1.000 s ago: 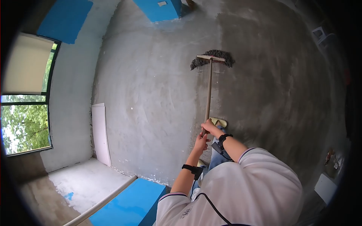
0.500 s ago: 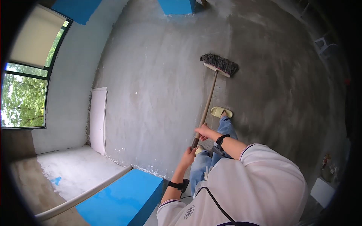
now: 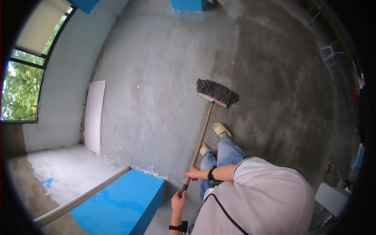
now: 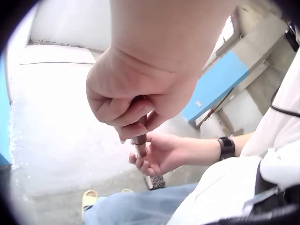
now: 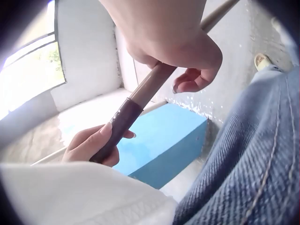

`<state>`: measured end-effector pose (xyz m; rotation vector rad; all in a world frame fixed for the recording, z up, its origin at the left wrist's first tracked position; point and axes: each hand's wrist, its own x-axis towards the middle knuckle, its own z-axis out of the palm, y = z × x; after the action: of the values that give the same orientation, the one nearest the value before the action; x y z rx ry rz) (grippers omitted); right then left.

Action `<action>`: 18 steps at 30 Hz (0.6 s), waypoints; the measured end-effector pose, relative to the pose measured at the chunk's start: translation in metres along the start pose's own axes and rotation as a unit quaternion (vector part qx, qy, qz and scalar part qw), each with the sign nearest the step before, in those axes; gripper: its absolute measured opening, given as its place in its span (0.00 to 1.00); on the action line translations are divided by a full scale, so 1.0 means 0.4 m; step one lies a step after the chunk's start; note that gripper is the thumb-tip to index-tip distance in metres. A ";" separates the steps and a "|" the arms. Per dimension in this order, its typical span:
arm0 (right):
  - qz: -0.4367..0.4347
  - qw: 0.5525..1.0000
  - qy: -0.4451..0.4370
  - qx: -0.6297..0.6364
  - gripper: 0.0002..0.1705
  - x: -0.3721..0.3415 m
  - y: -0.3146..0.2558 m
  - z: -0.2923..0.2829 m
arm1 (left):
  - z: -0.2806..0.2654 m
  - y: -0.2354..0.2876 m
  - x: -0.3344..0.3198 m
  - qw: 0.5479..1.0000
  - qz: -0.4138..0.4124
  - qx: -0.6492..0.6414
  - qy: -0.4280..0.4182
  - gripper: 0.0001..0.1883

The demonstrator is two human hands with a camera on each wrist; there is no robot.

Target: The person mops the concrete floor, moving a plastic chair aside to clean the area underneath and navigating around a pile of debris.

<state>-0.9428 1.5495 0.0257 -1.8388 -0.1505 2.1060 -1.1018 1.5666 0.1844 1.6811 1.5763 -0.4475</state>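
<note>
A mop with dark grey strings (image 3: 216, 92) lies on the concrete floor ahead of the feet. Its long wooden handle (image 3: 201, 137) slants back toward the body and ends in a dark brown sleeve (image 5: 121, 121). My left hand (image 3: 178, 201) grips that sleeved end, fingers wrapped round it in the left wrist view. Farther up the handle, my right hand (image 3: 192, 173) holds the wood with curled fingers. In the right wrist view the handle passes under the right palm, which hides part of it.
Close by on the left stands a blue block (image 3: 121, 199) beside a pale pipe (image 3: 82, 196). A white panel (image 3: 94, 117) leans against the left wall. Yellow slippers (image 3: 221, 130) are on the feet. Darker floor (image 3: 274, 78) spreads to the right; a white chair (image 3: 331, 53) stands beyond.
The mop head has come back toward the feet, leaving a dark streak on the floor beyond it. Both hands have drawn back to the lower left, still on the handle.
</note>
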 end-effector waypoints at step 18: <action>-0.081 0.970 0.202 0.104 0.31 0.167 -0.037 -0.690 | 0.342 0.555 0.312 0.991 0.100 -0.060 -0.071 0.23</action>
<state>-0.6772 1.5458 -0.0759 -2.0023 0.0205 1.5374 -0.8350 1.5667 0.0734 1.6573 1.2920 -0.3532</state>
